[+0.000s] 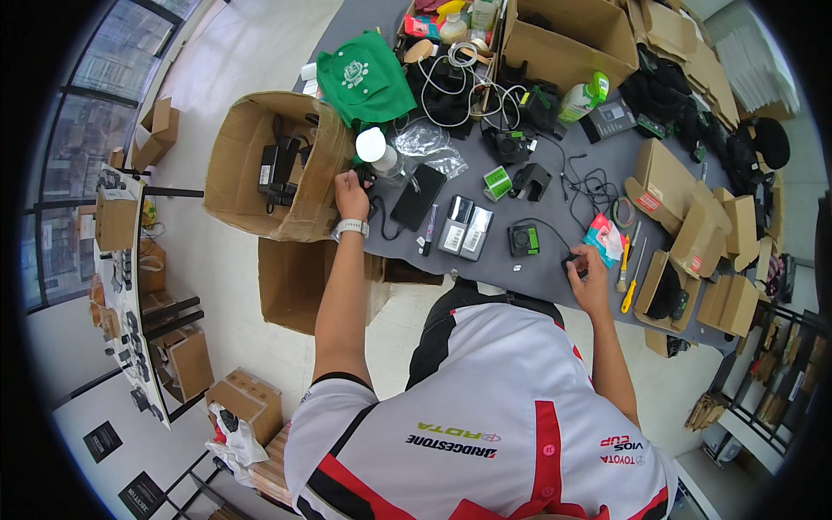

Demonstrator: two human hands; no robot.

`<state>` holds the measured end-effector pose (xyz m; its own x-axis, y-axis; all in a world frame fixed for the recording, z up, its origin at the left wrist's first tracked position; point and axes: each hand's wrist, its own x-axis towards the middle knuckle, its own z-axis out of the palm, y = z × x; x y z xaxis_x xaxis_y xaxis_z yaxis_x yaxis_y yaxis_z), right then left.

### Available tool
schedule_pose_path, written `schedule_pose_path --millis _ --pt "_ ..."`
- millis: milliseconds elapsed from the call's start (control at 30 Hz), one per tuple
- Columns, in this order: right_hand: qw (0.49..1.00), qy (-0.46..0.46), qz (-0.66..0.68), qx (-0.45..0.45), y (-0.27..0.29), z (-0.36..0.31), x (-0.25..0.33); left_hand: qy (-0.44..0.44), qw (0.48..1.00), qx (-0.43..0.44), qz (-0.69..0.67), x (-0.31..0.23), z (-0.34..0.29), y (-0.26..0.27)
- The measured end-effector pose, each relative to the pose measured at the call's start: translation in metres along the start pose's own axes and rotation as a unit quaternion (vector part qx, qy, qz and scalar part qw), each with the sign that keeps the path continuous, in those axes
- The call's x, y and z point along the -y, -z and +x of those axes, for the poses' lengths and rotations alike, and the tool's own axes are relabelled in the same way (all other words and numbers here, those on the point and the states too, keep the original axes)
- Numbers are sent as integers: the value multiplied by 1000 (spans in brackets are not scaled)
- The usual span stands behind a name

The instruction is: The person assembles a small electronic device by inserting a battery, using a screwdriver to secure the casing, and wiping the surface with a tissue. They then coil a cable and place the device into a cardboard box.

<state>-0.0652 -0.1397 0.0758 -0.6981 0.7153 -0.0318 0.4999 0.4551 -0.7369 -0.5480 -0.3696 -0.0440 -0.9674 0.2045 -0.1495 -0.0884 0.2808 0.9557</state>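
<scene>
At the table's left edge my left hand (351, 198), with a pale watch on the wrist, is closed on a black cable (379, 208) beside the large cardboard box (286, 227). A black piece by its fingertips is partly hidden. My right hand (589, 267) pinches a small black plug (571, 260) near the front edge. A thin cord runs from there to a small black device with a green label (523, 240). Between my hands lie a black smartphone (418, 198), a marker pen (429, 229) and two silver-and-black boxes with white labels (465, 228).
Beyond the phone stand a white-capped bottle (381, 154), a green cloth bag (364, 78) and tangled white cables (464, 82). Near my right hand are a colourful packet (605, 239), a yellow screwdriver (630, 293) and small open cartons (667, 290). Another cardboard box (299, 286) sits below the left one.
</scene>
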Motion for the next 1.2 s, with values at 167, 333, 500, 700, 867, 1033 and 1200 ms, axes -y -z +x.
schedule_pose_path --millis 167,333,500,700,867,1033,1200 --pt "1000 3 7 10 -5 16 24 120 954 2 -274 -27 -47 22" --pt "994 33 102 28 -27 33 47 157 891 127 -407 -58 -108 36" --pt "962 4 255 98 -50 51 78 192 819 245 -481 -89 -153 0" --pt "869 -110 453 168 -61 54 97 165 787 403 -436 -135 -206 -67" --pt "890 -176 386 167 -37 44 56 173 785 474 -360 -132 -234 -109" --pt "901 -120 414 -53 -19 23 34 48 823 524 -214 -125 -259 -148" --pt "947 -40 316 -30 18 8 10 98 833 485 -248 -133 -276 -184"
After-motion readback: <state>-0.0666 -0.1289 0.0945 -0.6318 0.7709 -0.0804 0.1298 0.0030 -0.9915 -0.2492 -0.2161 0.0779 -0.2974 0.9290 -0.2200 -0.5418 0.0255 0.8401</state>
